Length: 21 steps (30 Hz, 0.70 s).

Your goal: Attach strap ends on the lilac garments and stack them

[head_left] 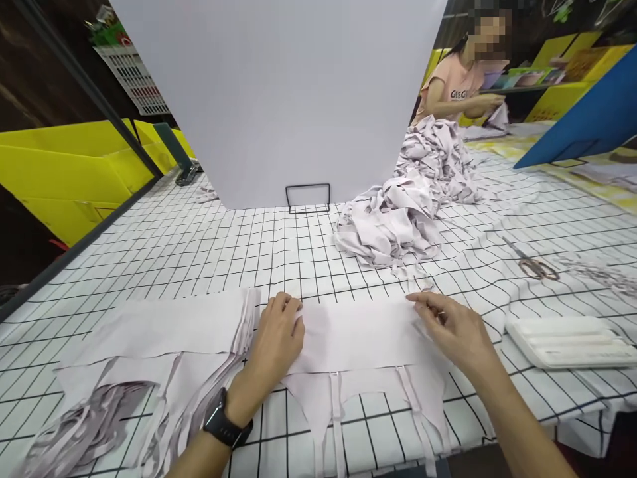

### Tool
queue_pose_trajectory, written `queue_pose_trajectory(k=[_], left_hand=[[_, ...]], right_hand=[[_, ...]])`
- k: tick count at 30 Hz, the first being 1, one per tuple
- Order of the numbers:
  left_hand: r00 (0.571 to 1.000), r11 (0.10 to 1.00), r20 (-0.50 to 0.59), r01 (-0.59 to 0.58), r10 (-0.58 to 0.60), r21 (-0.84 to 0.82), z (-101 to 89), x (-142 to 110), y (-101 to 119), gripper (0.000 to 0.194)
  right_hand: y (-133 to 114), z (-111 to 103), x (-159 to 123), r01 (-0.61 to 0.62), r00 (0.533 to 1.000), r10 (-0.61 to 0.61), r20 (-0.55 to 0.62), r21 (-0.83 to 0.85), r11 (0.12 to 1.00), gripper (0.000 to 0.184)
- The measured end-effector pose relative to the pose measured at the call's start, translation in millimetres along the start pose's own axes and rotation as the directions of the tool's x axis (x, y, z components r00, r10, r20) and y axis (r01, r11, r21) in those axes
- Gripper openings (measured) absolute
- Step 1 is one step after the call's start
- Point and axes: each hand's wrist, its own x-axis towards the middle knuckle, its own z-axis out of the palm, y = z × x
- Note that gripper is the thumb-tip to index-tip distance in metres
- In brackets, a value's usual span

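Observation:
A pale pink camisole (363,335) lies flat on the checked tablecloth in front of me, its thin straps pointing towards me. At its upper left corner is my left hand (279,335), with the fingers curled down and closed on the fabric edge. My right hand (450,326) pinches the upper right corner between thumb and fingers. Just left of my left hand lies a layered stack of similar camisoles (164,325), their straps bunched at the near end. The fingertips of my left hand are partly hidden in the cloth.
Loose heaps of pale fabric (388,222) lie ahead to the right. Scissors (538,268) and a white plastic case (572,342) are on the right. A large white board (288,99) stands upright ahead. A co-worker (455,86) handles cloth beyond. Yellow boxes (64,172) are at the left.

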Motion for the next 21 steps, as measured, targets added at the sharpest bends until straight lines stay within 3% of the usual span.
queue_pose_trajectory(k=[3, 5, 8, 12, 16, 21], left_hand=[[1.0, 1.0, -0.017, 0.009, -0.009, -0.029, -0.6, 0.0, -1.2, 0.018], [1.0, 0.999, -0.017, 0.008, -0.009, -0.032, -0.7, 0.0, -1.6, 0.018], [1.0, 0.999, -0.02, 0.009, -0.01, -0.052, -1.2, -0.7, -1.6, 0.018], [0.995, 0.99, -0.014, 0.097, -0.099, -0.102, -4.3, -2.6, -1.1, 0.021], [0.976, 0.974, 0.004, 0.217, -0.217, -0.071, -8.5, -0.9, 0.6, 0.024], [0.96, 0.959, 0.057, 0.278, -0.276, -0.045, -11.7, 8.3, 5.8, 0.012]], right_hand=[[-3.2, 10.9, 1.2, 0.144, 0.985, -0.142, 0.101, -0.011, 0.989, 0.034], [-2.4, 15.3, 5.4, 0.142, 0.989, -0.139, 0.047, -0.069, 0.987, 0.039], [2.7, 11.3, 8.0, 0.001, 0.994, -0.014, -0.113, -0.114, 0.993, 0.045], [9.1, -1.7, -0.1, -0.17, 0.973, 0.154, -0.169, -0.083, 0.982, 0.041], [12.9, -2.5, -2.8, -0.218, 0.973, 0.206, -0.104, -0.129, 0.967, 0.045], [24.5, 7.9, 10.1, -0.125, 0.992, 0.128, 0.017, -0.119, 0.985, 0.034]])
